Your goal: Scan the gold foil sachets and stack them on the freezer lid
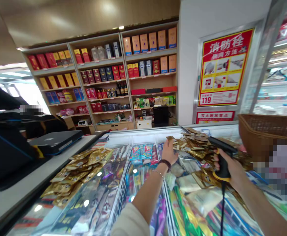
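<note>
My left hand (169, 152), with a dark beaded bracelet and a thin silver one at the wrist, reaches over the glass top of a chest freezer. Its fingertips are closed on a small gold packet (169, 138). Just right of it lies a heap of gold packets (194, 139) spread on the glass. In my right hand (233, 170) is a black and yellow barcode scanner (223, 165), gripped by the handle, its head angled left over the heap and its cord hanging down. A second pile of gold packets (76, 172) lies on the glass at the left.
Under the glass, white wire dividers (123, 183) separate frozen treats (138, 154). A wicker basket (263, 127) stands at the right. On the left, a counter (12, 200) carries a dark flat device (57, 141). Shelves of boxed goods (104, 75) line the back wall.
</note>
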Demonstrator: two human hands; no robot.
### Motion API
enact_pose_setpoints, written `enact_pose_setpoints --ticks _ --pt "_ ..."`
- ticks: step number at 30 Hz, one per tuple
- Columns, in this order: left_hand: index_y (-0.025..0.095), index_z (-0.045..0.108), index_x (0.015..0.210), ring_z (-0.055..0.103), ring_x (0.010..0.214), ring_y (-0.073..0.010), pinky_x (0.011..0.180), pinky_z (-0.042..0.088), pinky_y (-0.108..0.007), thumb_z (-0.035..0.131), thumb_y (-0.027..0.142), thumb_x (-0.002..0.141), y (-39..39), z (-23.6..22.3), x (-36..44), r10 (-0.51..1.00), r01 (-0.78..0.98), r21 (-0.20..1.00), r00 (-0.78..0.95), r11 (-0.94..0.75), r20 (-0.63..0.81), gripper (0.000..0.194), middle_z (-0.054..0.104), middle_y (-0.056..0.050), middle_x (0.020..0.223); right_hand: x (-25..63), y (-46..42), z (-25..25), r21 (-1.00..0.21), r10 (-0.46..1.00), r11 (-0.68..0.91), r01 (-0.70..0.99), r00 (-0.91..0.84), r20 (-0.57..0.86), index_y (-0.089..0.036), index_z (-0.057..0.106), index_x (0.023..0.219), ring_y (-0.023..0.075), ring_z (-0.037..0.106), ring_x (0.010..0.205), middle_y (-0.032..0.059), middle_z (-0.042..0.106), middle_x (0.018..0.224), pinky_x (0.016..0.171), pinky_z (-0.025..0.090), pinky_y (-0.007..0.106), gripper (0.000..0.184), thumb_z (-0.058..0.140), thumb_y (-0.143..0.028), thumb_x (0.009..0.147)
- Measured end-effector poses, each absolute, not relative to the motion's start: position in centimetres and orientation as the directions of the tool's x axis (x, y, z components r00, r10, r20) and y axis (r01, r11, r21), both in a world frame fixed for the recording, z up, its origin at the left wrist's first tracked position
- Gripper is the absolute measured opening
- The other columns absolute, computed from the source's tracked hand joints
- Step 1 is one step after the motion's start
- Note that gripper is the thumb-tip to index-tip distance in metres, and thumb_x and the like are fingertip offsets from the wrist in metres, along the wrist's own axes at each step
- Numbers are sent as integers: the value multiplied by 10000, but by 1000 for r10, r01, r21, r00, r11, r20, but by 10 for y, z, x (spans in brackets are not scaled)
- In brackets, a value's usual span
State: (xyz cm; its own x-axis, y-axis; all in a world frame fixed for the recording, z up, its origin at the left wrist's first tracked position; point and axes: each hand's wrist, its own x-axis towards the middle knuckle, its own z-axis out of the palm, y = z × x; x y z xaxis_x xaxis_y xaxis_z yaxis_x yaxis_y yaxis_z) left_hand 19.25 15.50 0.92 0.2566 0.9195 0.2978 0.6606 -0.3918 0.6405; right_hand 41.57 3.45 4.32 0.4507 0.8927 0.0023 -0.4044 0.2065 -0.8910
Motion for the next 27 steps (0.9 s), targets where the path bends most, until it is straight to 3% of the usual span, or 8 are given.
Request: enact_pose_setpoints --ticks 3,5,11,14,18,21,23,27 --pt "304 400 1804 178 1790 -442 1426 249 -677 747 83 899 161 13 222 876 737 473 406 -483 260 994 148 -144 1951 417 38 40 -883 880 211 -420 474 -16 -182 755 846 88 531 410 -54 653 564 351 430 177 696 1125 -513 357" --pt "352 407 1798 223 1780 -435 1400 266 -737 672 72 959 164 15 237 839 755 366 495 -544 227 923 227 -116 1939 419 39 39 -875 876 225 -428 483 -11 -183 758 847 87 533 408 -58 655 563 350 434 176 713 1135 -516 341" --pt "241 578 1666 724 1419 -298 1183 593 -437 414 31 1080 158 20 249 841 813 216 521 -541 145 643 734 -190 1544 418 40 39 -871 870 237 -429 493 -6 -179 756 843 85 538 411 -55 659 567 350 432 171 733 1131 -554 337" --pt "209 623 1603 803 1271 -298 1050 639 -401 387 72 1124 143 23 235 866 856 135 490 -500 101 552 810 -208 1362 417 40 38 -874 872 227 -430 489 -14 -187 748 849 84 530 411 -54 659 568 351 427 170 691 1113 -535 376" --pt "147 689 1526 813 1245 -339 1009 647 -413 491 158 1117 117 27 198 875 873 59 480 -483 66 455 820 -223 1322 416 41 35 -886 875 216 -410 484 -10 -197 742 858 91 522 408 -57 648 566 343 417 176 648 1087 -525 418" --pt "138 779 1394 816 1210 -389 1003 651 -447 643 409 1095 101 27 164 889 884 98 452 -458 74 426 833 -220 1290 413 39 34 -891 876 212 -401 481 -8 -197 745 851 96 523 408 -54 642 570 342 417 181 608 1073 -498 438" --pt "173 849 1216 821 1170 -396 1001 644 -458 632 528 1099 95 24 143 910 889 196 398 -413 111 432 854 -202 1192 410 37 35 -894 881 208 -398 474 -6 -195 751 838 97 521 413 -47 640 574 345 418 185 556 1064 -469 470" --pt "214 839 958 802 1167 -388 1049 614 -477 645 552 1090 91 14 115 952 855 424 239 -299 190 412 848 -192 1115 404 35 33 -904 892 202 -377 452 11 -192 767 836 105 526 432 -30 639 578 352 406 183 485 1059 -424 526"
